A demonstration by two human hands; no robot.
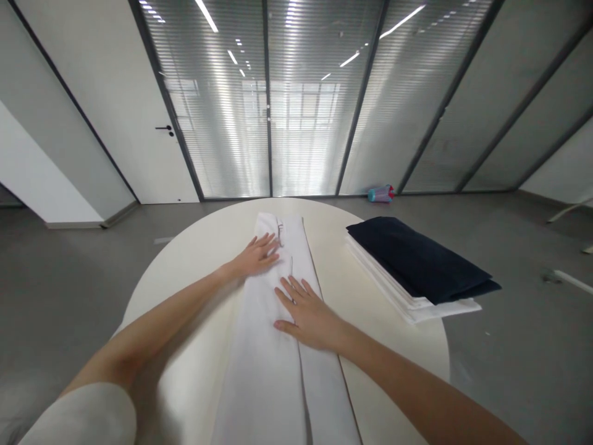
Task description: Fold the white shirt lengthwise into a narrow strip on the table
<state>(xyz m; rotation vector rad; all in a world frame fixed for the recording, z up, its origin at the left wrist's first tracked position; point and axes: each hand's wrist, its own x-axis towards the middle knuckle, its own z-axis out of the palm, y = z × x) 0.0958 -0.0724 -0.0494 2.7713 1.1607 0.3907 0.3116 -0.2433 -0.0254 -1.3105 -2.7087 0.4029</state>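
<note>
White sleeve (78,417) fills the lower left corner, cut off by the frame, and the bare left forearm (157,321) runs from it up across the round counter (333,247). The right forearm (417,389) enters from the lower right, its elbow out of view. Both hands lie flat and palm down with the fingers spread, pinching nothing. The left hand (254,256) sits on the upper part of the white trousers (259,371), its fingertips just beside a thin dark stitched line near the waist. The right hand (308,315) rests lower, near the garment's right edge. The trousers lie lengthwise from near the counter's far edge, and their lower end is cut off by the frame. A dark crease divides the lower part, but the folds are hard to make out. Toward the counter's right edge, dark navy cloth (417,259) lies on folded white cloth (407,296), the layers hard to count. Beyond the counter, a small teal and pink object (380,194) stands on the grey floor (509,334), too small to identify
</note>
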